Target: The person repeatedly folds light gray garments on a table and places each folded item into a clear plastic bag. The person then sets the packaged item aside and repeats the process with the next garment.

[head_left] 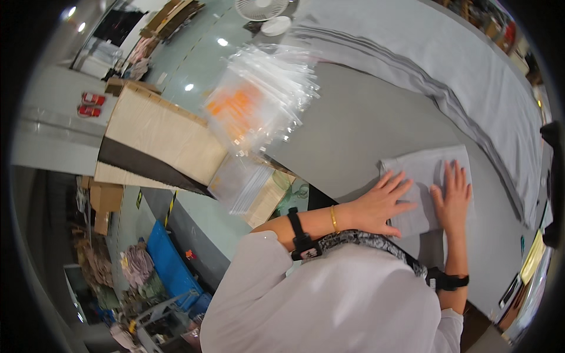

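A folded piece of light grey fabric point(425, 162) lies on the grey tabletop in front of me, close to the table's near edge. My left hand point(381, 206) rests flat on its left part, fingers spread. On its right part lies my right hand point(453, 197), palm down with the fingers stretched out. Neither hand grips anything. Part of the fabric is hidden under both hands, and a strip of it hangs toward me beside my right forearm.
A long layered stack of grey fabric point(471, 76) runs along the table's far and right side. Clear plastic zip bags point(259, 94) with orange print are piled at the table's left end. One bag point(241, 182) lies on a wooden board point(159, 135) nearby. A white fan point(262, 7) stands beyond.
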